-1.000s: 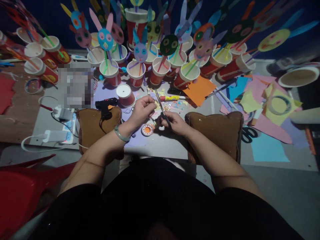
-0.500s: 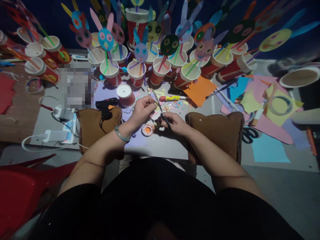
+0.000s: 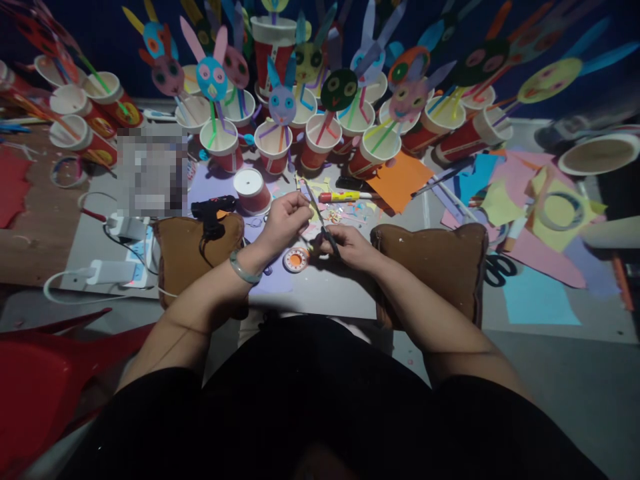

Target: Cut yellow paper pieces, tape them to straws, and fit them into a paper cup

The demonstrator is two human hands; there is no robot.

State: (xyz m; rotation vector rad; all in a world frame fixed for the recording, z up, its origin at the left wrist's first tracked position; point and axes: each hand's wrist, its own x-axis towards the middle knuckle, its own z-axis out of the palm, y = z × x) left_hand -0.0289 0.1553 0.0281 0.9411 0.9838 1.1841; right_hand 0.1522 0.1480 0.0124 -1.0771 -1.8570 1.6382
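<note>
One pair of scissors (image 3: 325, 232) points toward eleven o'clock, its handles clamped in the right hand (image 3: 353, 247). At their nine o'clock, the left hand (image 3: 289, 221) pinches its fingertips together, contents unclear; an upturned cup (image 3: 251, 191) stands at ten.

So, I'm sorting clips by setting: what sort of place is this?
Probably a craft workspace: rabbit-like heads rise above red cups, coloured paper lies at the right, and the right hand holds scissors.
</note>
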